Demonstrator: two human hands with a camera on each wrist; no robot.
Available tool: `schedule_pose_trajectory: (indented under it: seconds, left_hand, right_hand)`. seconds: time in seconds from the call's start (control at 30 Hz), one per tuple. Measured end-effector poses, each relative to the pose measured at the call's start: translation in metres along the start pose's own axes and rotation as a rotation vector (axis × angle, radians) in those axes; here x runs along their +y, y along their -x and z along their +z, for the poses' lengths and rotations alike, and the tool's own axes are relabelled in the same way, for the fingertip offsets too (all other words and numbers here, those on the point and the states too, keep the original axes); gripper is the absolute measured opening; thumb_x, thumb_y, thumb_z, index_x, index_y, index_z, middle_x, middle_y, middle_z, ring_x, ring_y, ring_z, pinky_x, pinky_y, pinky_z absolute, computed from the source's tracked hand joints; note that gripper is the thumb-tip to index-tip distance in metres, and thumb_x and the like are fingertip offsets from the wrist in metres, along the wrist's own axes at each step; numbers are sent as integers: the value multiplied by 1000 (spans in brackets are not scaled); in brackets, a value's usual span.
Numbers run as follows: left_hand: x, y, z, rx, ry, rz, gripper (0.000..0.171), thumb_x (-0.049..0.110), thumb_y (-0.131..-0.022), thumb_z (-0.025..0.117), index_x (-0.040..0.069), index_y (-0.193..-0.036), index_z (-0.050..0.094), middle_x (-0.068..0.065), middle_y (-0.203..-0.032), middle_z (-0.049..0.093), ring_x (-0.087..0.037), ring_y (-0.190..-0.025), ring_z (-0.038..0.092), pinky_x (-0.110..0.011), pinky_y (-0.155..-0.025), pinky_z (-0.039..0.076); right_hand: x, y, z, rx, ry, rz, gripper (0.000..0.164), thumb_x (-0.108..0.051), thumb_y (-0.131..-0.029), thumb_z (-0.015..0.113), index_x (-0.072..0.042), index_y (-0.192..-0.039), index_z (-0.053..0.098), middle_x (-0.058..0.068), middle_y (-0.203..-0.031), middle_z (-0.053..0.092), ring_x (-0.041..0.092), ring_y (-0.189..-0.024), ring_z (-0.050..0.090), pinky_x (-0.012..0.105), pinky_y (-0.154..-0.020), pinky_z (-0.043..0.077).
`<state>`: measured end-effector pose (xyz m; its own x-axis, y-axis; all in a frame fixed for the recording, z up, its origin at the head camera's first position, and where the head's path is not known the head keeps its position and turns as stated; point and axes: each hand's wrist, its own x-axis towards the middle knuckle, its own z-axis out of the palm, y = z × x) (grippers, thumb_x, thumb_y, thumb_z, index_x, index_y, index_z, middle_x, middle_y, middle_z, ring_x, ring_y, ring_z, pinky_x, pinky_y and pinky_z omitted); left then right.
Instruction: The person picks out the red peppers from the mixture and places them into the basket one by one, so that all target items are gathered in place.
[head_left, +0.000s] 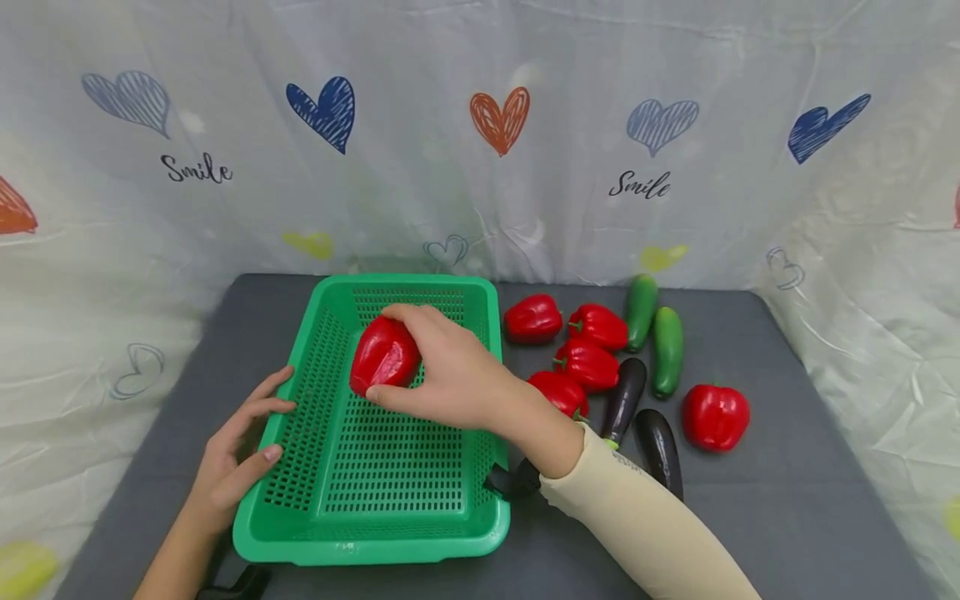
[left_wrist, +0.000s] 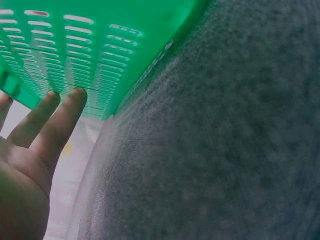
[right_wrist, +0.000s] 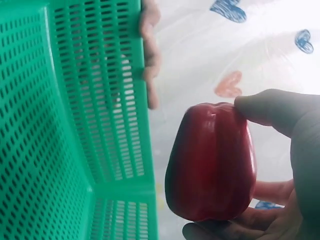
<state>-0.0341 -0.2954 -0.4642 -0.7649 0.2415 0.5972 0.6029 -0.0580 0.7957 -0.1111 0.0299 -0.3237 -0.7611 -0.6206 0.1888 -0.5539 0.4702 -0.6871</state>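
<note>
My right hand (head_left: pixel 457 371) grips a red bell pepper (head_left: pixel 386 354) between thumb and fingers, over the green plastic basket (head_left: pixel 375 547). In the right wrist view the glossy bell pepper (right_wrist: pixel 212 162) hangs between the thumb at its top end and the fingers beneath it. My left hand (head_left: pixel 232 458) is at the basket's left side, fingertips on the rim. From the left wrist, its fingers (left_wrist: pixel 60 125) look fairly straight against the slotted outer wall (left_wrist: pixel 75 55). The basket floor under the bell pepper is bare slotted plastic.
Right of the basket lie several red bell peppers (head_left: pixel 588 365), two green cucumbers (head_left: pixel 667 350) and dark eggplants (head_left: pixel 624 400). A single bell pepper (head_left: pixel 716 417) sits farther right. A white curtain (head_left: pixel 420 192) printed with hearts closes off the grey table's (head_left: pixel 787 500) back.
</note>
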Motion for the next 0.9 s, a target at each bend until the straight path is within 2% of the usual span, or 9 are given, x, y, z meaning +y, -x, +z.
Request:
schedule_pose_trajectory:
  seconds: [0.47, 0.67, 0.9]
  left_hand:
    - [2, 3, -1, 27, -29, -98, 45, -22, -92, 43, -20, -136, 53, -29, -172, 33, -30, -163, 27, -26, -121, 30]
    - [2, 2, 0, 27, -34, -101, 45, -21, -92, 43, -20, -135, 53, -28, -172, 34, -31, -162, 28, -26, -121, 30]
    - [3, -1, 0, 25, -39, -92, 45, -21, -91, 44, -20, -135, 54, -30, -171, 34, -31, -162, 29, -27, -121, 31]
  right_hand:
    - [-8, -19, 22, -69, 16, -63, 86, -41, -86, 90, -14, -156, 48, -1, -142, 57, 8, -119, 56, 18, -81, 57]
    - [-7, -25, 32, -174, 22, -60, 86, -40, -87, 90, -14, -156, 46, -2, -141, 56, 8, -118, 55, 16, -78, 55]
    - [-8, -26, 48, -290, 80, -70, 88, -43, -89, 89, -10, -156, 44, -1, -138, 55, 5, -113, 55, 13, -77, 53]
